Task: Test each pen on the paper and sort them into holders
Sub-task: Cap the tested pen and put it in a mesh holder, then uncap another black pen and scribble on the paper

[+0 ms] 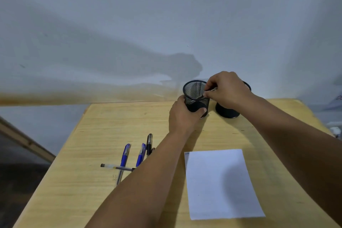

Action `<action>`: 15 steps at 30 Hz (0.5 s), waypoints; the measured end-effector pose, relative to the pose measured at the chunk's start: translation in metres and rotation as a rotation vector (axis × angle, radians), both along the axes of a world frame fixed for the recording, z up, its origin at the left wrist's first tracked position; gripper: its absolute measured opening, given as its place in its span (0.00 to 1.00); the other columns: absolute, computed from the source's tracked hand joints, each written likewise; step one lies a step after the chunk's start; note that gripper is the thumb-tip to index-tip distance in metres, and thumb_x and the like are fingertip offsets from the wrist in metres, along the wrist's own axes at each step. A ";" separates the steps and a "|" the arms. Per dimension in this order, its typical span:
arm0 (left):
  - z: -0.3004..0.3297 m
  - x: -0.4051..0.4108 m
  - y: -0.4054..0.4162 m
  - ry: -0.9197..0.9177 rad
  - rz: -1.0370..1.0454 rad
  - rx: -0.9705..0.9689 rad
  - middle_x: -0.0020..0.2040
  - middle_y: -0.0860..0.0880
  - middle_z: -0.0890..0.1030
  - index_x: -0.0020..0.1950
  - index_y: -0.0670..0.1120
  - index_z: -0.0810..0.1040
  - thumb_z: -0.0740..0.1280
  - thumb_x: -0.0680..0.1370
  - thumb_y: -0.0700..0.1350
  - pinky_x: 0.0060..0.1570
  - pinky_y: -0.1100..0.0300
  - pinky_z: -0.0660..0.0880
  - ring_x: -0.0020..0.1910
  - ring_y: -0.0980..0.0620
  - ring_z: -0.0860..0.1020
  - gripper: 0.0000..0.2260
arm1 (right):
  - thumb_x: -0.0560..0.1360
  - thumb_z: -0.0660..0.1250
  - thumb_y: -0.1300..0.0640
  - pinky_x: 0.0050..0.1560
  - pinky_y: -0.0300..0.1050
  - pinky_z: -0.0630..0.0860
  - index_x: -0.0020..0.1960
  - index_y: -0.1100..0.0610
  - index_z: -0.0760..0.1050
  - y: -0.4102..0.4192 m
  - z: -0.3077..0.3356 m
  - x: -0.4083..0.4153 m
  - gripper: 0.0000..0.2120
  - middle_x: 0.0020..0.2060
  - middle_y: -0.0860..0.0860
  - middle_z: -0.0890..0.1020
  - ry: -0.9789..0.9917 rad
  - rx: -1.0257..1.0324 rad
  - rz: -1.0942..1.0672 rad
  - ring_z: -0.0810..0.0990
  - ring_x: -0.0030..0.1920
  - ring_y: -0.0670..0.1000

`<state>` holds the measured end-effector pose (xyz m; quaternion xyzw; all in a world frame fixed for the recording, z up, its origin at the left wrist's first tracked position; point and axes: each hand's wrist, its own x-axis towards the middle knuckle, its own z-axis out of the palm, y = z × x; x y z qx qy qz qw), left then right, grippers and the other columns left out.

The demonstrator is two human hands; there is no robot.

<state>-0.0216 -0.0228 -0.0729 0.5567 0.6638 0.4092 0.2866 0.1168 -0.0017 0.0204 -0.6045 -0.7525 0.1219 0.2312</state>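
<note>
We are steadying the left mesh holder (196, 96) at 12 o'clock on the counter (103, 127), left hand (182, 114) clenched around its base. Right hand (226, 90) is pinching a pen (208, 92) at the rim, tip entering the cup. The second holder (228, 110) is standing just beside it at 1 o'clock. Untested pens (129, 157) are lying at 9 o'clock; paper (220, 183) at 5 o'clock. Risk: the pen tip snagging the mesh, or the holder tipping if the left grip is loosening.
</note>
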 end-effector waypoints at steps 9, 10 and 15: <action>0.018 -0.029 -0.027 0.133 -0.165 -0.039 0.63 0.49 0.79 0.69 0.47 0.71 0.75 0.73 0.53 0.57 0.51 0.75 0.59 0.47 0.77 0.28 | 0.71 0.73 0.47 0.53 0.49 0.73 0.59 0.48 0.80 -0.022 -0.006 0.004 0.17 0.55 0.50 0.83 -0.023 0.143 -0.001 0.78 0.58 0.56; 0.021 -0.040 -0.038 0.149 -0.177 -0.042 0.64 0.50 0.78 0.72 0.48 0.70 0.74 0.73 0.53 0.59 0.51 0.75 0.61 0.49 0.76 0.29 | 0.71 0.73 0.48 0.53 0.48 0.74 0.58 0.49 0.80 -0.030 -0.007 0.003 0.17 0.54 0.50 0.83 0.011 0.190 -0.002 0.78 0.56 0.56; 0.034 -0.110 -0.093 0.224 -0.179 -0.025 0.59 0.55 0.81 0.67 0.52 0.77 0.70 0.78 0.51 0.53 0.62 0.73 0.56 0.56 0.78 0.18 | 0.72 0.74 0.55 0.42 0.35 0.70 0.52 0.51 0.82 -0.077 -0.023 -0.024 0.09 0.39 0.42 0.80 0.168 0.097 0.105 0.77 0.42 0.46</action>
